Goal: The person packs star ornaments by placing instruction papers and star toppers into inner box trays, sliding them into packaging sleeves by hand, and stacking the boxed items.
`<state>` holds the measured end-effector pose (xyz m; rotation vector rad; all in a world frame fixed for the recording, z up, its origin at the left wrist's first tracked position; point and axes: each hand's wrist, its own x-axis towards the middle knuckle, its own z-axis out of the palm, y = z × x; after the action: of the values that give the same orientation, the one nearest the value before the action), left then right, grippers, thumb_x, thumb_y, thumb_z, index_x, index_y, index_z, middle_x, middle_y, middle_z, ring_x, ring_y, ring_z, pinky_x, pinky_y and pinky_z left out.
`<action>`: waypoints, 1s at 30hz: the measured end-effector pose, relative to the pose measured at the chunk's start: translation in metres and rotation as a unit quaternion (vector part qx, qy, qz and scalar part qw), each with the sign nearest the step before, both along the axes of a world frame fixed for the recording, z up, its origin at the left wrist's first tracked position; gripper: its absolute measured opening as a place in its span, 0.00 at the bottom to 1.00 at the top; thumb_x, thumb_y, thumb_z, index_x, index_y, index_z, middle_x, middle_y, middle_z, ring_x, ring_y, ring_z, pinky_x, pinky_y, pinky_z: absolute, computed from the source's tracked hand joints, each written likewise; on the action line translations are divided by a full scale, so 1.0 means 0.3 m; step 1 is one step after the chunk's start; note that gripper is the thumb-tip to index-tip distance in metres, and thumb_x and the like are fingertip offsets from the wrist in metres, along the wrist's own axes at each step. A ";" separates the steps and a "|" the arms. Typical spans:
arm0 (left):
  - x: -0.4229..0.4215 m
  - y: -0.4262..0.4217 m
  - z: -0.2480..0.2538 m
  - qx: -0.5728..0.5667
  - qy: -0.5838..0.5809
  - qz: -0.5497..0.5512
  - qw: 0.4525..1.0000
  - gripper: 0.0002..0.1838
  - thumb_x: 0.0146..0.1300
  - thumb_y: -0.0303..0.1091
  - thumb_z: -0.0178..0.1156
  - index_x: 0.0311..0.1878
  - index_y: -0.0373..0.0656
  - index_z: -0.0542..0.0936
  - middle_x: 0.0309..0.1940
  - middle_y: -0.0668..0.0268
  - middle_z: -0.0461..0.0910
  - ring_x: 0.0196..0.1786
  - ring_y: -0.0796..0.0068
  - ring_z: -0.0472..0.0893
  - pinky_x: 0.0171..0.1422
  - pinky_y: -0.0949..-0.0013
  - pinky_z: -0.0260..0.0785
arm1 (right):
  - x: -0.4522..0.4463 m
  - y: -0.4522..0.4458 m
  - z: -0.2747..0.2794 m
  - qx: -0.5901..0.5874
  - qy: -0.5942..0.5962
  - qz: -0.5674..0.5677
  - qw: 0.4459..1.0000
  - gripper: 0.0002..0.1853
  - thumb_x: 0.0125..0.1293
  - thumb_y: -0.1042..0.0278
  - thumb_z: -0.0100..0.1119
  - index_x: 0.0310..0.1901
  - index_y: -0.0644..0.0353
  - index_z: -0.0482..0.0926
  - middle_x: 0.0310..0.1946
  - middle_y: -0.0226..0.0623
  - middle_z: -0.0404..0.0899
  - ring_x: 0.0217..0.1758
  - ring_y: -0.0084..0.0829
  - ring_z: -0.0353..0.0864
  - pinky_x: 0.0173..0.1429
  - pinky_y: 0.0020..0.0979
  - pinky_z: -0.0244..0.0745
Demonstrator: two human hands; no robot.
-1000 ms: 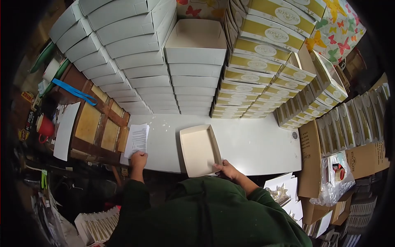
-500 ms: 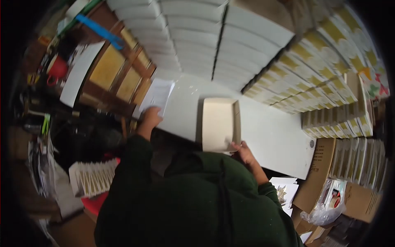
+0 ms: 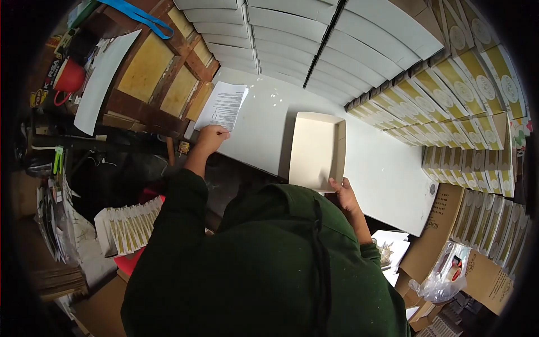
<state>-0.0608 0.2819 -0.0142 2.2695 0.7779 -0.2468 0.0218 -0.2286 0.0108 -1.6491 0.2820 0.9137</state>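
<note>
An open, shallow cardboard box (image 3: pixel 315 147), cream inside, rests on the white table (image 3: pixel 258 129) close to my body. My right hand (image 3: pixel 344 195) grips its near right corner, thumb over the rim. At the table's left end lies a stack of printed sheets (image 3: pixel 222 105). My left hand (image 3: pixel 211 139) is closed at the near edge of that stack, its fingertips pinching the paper; how many sheets it holds cannot be made out.
White boxes (image 3: pixel 289 33) are stacked high along the table's back. Gold-and-white patterned boxes (image 3: pixel 443 95) line the right side, near a brown carton (image 3: pixel 435 224) and a plastic bag (image 3: pixel 443 275). A tray of gold-and-white pieces (image 3: pixel 129 224) sits at lower left.
The view has shifted, so the table and box appear farther right and higher. The print on the sheets is now sharp. Both hands stay at the paper and the box.
</note>
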 end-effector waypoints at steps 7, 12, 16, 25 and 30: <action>-0.002 -0.022 0.026 0.010 0.007 -0.001 1.000 0.15 0.63 0.33 0.69 0.51 0.39 0.89 0.43 0.61 0.91 0.42 0.63 0.87 0.51 0.66 0.79 | 0.008 -0.026 -0.009 0.024 0.017 0.015 0.999 0.33 0.76 0.54 0.66 0.66 0.73 0.64 0.52 0.52 0.77 0.47 0.38 0.81 0.51 0.33 0.81; 0.010 -0.041 0.014 0.035 0.013 0.002 0.999 0.19 0.62 0.35 0.70 0.54 0.37 0.88 0.45 0.60 0.91 0.44 0.63 0.88 0.52 0.67 0.79 | 0.017 -0.030 0.002 0.045 0.043 0.011 0.998 0.33 0.76 0.54 0.66 0.66 0.73 0.64 0.51 0.52 0.77 0.47 0.37 0.81 0.51 0.33 0.81; 0.014 -0.064 0.029 0.039 0.022 0.005 0.999 0.21 0.61 0.35 0.71 0.55 0.35 0.87 0.46 0.59 0.91 0.45 0.63 0.88 0.53 0.67 0.79 | 0.008 -0.035 0.004 0.050 0.052 0.002 0.997 0.33 0.76 0.54 0.66 0.67 0.73 0.63 0.51 0.52 0.77 0.47 0.37 0.80 0.51 0.33 0.81; 0.010 -0.042 0.048 0.003 0.012 0.011 1.000 0.22 0.57 0.33 0.74 0.55 0.37 0.88 0.46 0.59 0.91 0.46 0.62 0.87 0.55 0.66 0.79 | 0.012 -0.034 -0.007 0.054 0.053 -0.001 0.997 0.34 0.75 0.54 0.66 0.67 0.72 0.64 0.52 0.53 0.76 0.48 0.38 0.80 0.53 0.34 0.81; 0.008 -0.025 0.014 -0.035 0.001 0.005 0.999 0.21 0.57 0.28 0.73 0.56 0.34 0.87 0.46 0.58 0.90 0.47 0.65 0.87 0.56 0.68 0.79 | 0.007 -0.036 -0.003 0.057 0.054 -0.007 0.997 0.34 0.75 0.53 0.67 0.67 0.72 0.64 0.53 0.53 0.76 0.49 0.39 0.80 0.54 0.35 0.81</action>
<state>-0.0583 0.2743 -0.0101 2.2002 0.7691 -0.2682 0.0239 -0.2394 0.0100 -1.4946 0.3101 0.9918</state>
